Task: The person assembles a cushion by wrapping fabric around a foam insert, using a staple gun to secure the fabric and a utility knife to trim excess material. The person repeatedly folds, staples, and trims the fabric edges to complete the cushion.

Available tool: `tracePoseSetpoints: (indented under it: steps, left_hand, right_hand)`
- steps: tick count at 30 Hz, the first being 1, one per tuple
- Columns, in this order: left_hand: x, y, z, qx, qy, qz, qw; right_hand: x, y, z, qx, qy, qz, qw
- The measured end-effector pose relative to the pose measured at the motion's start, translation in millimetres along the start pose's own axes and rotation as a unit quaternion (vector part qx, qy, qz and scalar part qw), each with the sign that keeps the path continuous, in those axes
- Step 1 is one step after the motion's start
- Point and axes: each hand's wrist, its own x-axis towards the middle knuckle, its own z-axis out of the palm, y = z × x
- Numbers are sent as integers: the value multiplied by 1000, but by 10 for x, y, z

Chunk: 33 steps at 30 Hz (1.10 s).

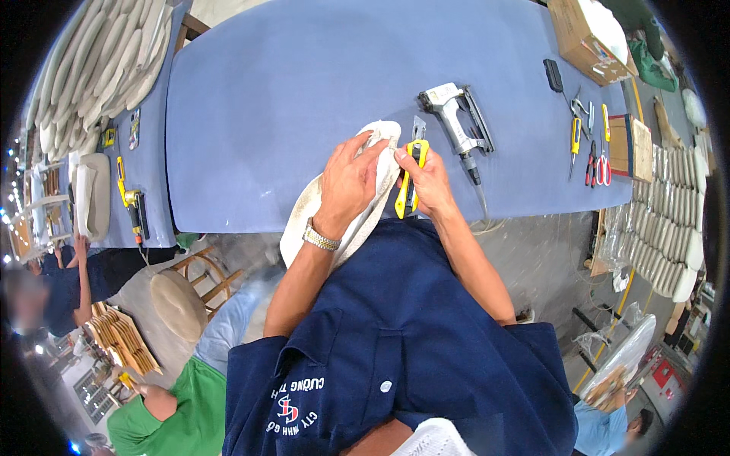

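A cream upholstered pad [298,220], long and curved, slants from my lap up over the table's near edge. My left hand [348,185], with a metal wristwatch above it, grips the pad near its far end, fingers curled over the fabric. In my right hand [432,182] is a yellow and black utility knife [411,181], its blade out and pointing away from me. My right thumb and fingertips are close to the pad's edge; whether they also pinch the fabric, I cannot tell. A silver staple gun [455,121] lies just beyond my right hand, its hose trailing off the near edge.
The blue-covered table [266,99] spans the front. At its right lie screwdrivers, pliers, red-handled scissors [603,169] and a cardboard box [589,42]. Stacked pads [99,68] stand far left, near another tool [135,205]. A round stool [179,304] and co-workers are nearby.
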Motion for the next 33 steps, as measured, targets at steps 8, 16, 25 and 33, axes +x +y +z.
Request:
tracePoseSetpoints:
  steps: [8, 16, 25, 33]
  left_hand:
    - [84, 3, -29, -66, 3, -37, 997]
    - [119, 179, -280, 31, 86, 30, 995]
    - [-188, 764, -546, -256, -15, -210, 943]
    - [-192, 504, -853, -430, 210, -262, 838]
  right_hand:
    - [111, 151, -80, 26, -12, -9, 1000]
    - [-102, -176, 33, -229, 36, -101, 967]
    - [-641, -659, 669, -363, -80, -321, 871]
    - [-544, -732, 574, -368, -52, -388, 843]
